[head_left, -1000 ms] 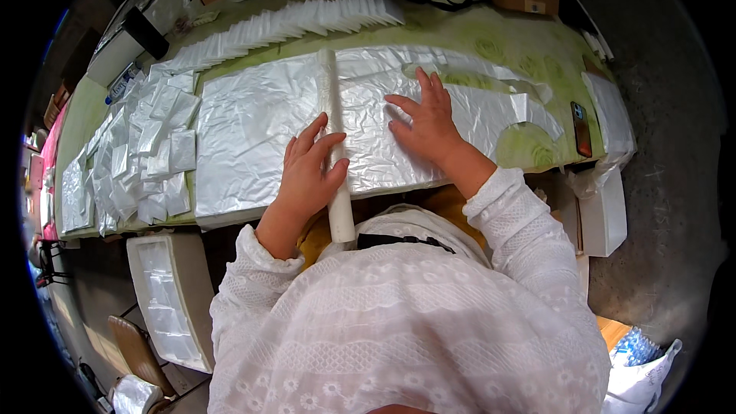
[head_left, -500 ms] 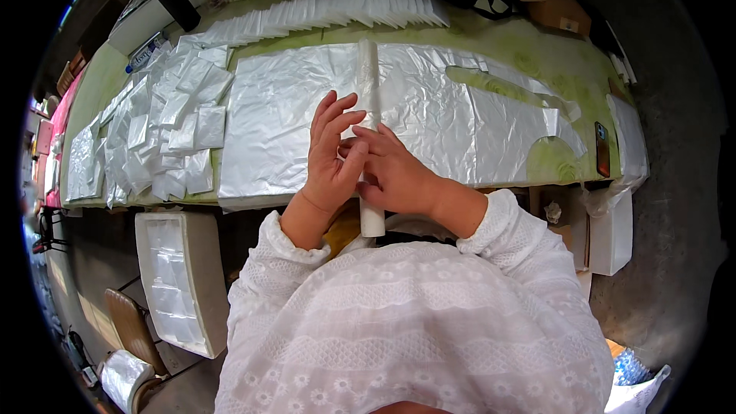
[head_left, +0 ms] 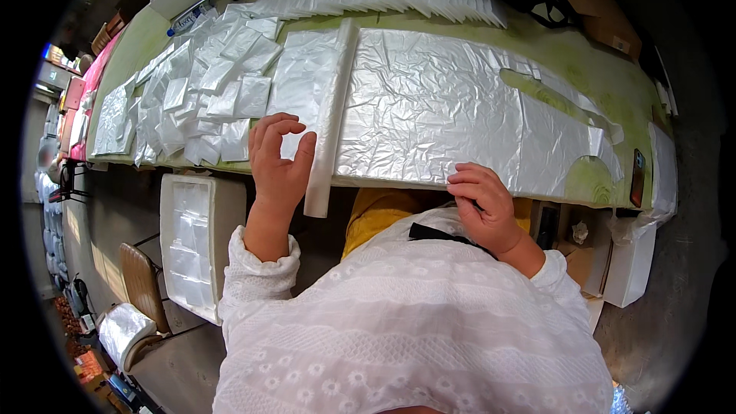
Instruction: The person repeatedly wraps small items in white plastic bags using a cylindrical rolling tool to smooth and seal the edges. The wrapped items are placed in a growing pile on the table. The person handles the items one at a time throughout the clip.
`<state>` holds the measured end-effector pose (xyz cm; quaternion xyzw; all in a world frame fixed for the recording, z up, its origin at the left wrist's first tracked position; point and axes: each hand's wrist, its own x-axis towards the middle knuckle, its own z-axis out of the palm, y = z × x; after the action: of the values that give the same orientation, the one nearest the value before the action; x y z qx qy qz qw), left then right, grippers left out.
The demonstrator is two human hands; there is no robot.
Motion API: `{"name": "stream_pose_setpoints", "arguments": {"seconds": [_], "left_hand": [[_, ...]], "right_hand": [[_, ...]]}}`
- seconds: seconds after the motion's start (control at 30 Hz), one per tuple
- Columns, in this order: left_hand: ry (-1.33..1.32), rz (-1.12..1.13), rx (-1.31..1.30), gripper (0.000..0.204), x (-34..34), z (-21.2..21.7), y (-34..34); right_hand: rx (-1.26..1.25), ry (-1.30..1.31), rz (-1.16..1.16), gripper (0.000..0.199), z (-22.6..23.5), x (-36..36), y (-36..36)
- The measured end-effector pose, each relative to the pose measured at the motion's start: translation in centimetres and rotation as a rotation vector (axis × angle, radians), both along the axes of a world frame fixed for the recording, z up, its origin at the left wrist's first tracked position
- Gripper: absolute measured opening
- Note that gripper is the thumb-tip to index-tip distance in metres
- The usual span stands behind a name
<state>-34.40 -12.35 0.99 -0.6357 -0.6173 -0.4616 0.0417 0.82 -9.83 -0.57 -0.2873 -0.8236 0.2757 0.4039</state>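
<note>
Across the green patterned tabletop, crinkled white plastic sheeting is spread, crossed by a long white cylindrical roll, the left hand held unclenched beside it, the right hand curled, its grip unreadable, and a brown-backed chair seen below.

Roll: was a long, slim, whitish cylinder that lay crosswise over the film, its far end leaning slightly to the right.
Near end: jutted out past the front edge of the tabletop.
Plastic film: was thin, silvery white and shiny, spread flat but creased, and showed on both sides of the roll.
Right end: had handle-like strips with rounded cutouts.
</note>
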Motion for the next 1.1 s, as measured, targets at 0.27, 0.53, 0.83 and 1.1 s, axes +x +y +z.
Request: {"name": "stream_pose_setpoints", "arguments": {"seconds": [0.27, 0.53, 0.83, 1.1], "left_hand": [[0.272, 0.144, -0.485, 0.066, 0.4, -0.1, 0.5], [0.151, 0.079, -0.64, 0.082, 1.5, 1.5, 1.7], [0.109, 0.11, -0.81, 0.103, 0.3, -1.5, 6.3], [0.027, 0.044, -0.837, 0.09, 3.2, -1.1, 4.8]], "right_hand": [[-0.032, -0.023, 0.134, 0.024, -0.1, -0.7, -0.1], [-0.082, 0.01, 0.076, 0.022, -0.9, 0.7, -0.4], [-0.106, 0.041, 0.113, 0.023, -0.8, 0.9, -0.3], [-0.111, 0.056, 0.123, 0.025, -1.2, 1.1, 0.0]]}}
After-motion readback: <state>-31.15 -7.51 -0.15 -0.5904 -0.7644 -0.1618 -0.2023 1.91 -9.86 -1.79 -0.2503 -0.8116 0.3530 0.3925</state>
